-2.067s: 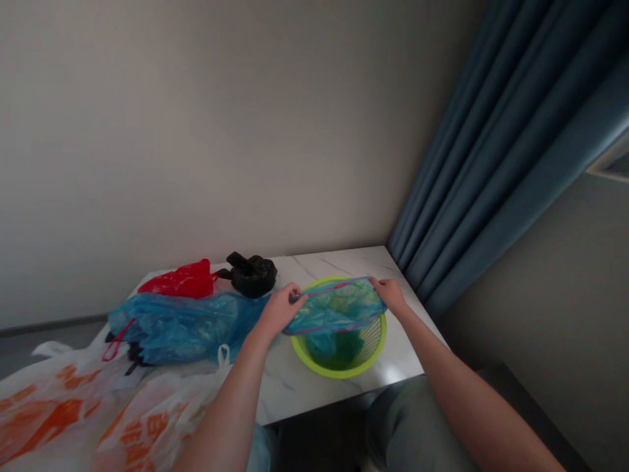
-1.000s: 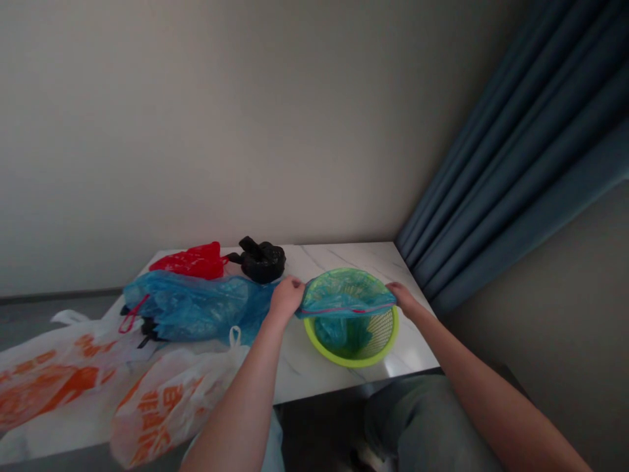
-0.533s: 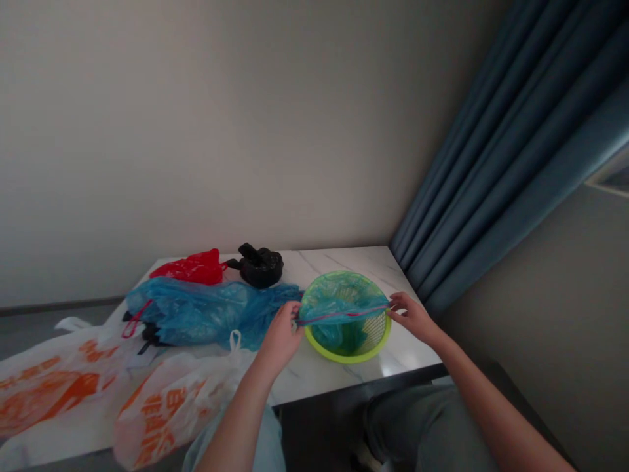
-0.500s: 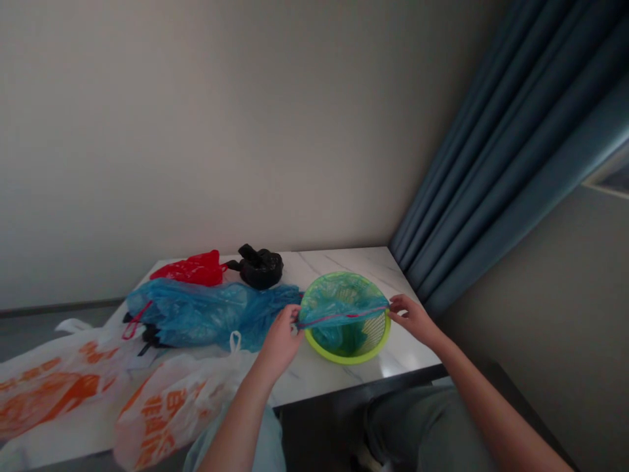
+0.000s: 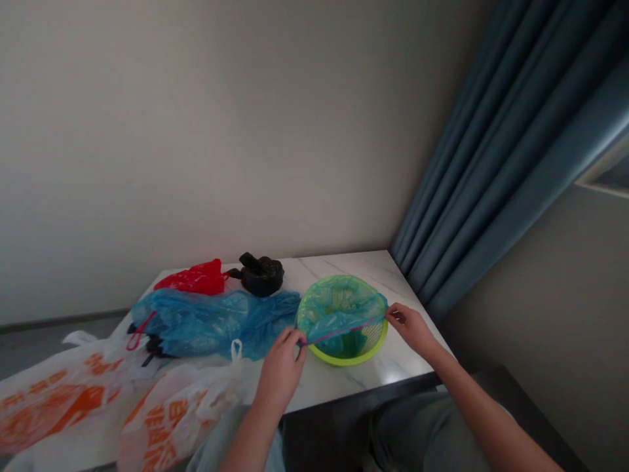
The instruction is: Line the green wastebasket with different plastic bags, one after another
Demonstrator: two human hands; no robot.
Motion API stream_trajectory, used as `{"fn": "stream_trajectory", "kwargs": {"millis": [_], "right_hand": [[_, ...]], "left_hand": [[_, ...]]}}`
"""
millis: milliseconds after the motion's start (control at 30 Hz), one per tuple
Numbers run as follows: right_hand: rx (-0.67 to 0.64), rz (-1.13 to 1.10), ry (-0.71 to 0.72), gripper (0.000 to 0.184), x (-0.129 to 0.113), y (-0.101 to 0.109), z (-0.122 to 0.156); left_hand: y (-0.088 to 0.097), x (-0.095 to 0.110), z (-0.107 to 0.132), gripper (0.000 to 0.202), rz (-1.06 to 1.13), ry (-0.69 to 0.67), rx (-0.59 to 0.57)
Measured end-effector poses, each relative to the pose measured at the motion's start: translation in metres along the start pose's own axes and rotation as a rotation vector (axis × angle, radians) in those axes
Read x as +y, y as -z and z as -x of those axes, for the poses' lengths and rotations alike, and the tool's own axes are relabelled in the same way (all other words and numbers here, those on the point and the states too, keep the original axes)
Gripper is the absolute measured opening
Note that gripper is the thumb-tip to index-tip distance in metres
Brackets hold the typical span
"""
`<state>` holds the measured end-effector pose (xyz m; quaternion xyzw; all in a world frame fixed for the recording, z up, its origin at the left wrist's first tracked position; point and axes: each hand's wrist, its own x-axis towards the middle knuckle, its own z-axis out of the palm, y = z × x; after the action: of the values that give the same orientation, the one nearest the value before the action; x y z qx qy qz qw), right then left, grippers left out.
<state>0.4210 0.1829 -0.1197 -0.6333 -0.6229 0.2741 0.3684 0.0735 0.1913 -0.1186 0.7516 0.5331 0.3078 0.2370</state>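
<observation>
On the marble counter [image 5: 393, 370], the left hand [image 5: 280, 380] and right hand [image 5: 410, 331] have their fingers clamped on the pink hem [image 5: 344, 332] of a blue plastic bag [image 5: 339, 308] sagging into a lime-green basket [image 5: 376, 339], whose near rim [image 5: 344, 362] lies bare.

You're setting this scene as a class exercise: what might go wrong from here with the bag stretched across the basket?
The left hand and right hand pinch only the thin hem of the blue plastic bag, so it might slip and drop into the lime-green basket. Pulled tight, the thin plastic could tear. The basket also sits near the front edge of the marble table, so a hard tug might drag it toward that edge.
</observation>
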Motion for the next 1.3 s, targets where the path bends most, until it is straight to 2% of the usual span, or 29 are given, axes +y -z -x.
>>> {"fn": "stream_trajectory", "kwargs": {"millis": [67,167,333,633,867,967,1067,1167,1300], "right_hand": [[-0.05,-0.082,-0.035,0.018,0.005,0.003,0.002],[-0.193,-0.155,-0.065,0.02,0.012,0.005,0.008],[-0.377,-0.061,-0.004,0.016,0.015,-0.001,0.02],[-0.379,0.096,0.021,0.014,0.02,-0.014,0.017],[-0.432,0.258,-0.03,0.01,0.011,-0.018,0.014],[-0.394,0.363,-0.059,0.013,0.012,-0.015,0.008],[-0.28,0.371,-0.127,0.019,0.019,-0.004,-0.005],[-0.108,0.234,-0.296,0.022,0.03,0.006,-0.02],[0.087,-0.084,-0.528,0.02,0.035,0.003,-0.036]], "left_hand": [[-0.002,0.0,0.0,0.009,-0.006,0.023,0.003],[-0.005,0.0,0.001,0.008,0.009,0.048,-0.032],[-0.012,-0.001,0.0,0.014,0.067,0.033,-0.177],[-0.019,-0.008,-0.005,0.015,0.014,0.072,-0.183],[-0.022,-0.016,-0.006,0.015,-0.138,0.151,-0.215],[-0.022,-0.018,-0.007,0.014,-0.209,0.222,-0.207],[-0.021,-0.016,-0.008,0.02,-0.226,0.284,-0.179],[-0.021,-0.018,-0.011,0.026,-0.145,0.385,-0.089],[-0.024,-0.03,-0.02,0.015,0.105,0.521,0.064]]}}
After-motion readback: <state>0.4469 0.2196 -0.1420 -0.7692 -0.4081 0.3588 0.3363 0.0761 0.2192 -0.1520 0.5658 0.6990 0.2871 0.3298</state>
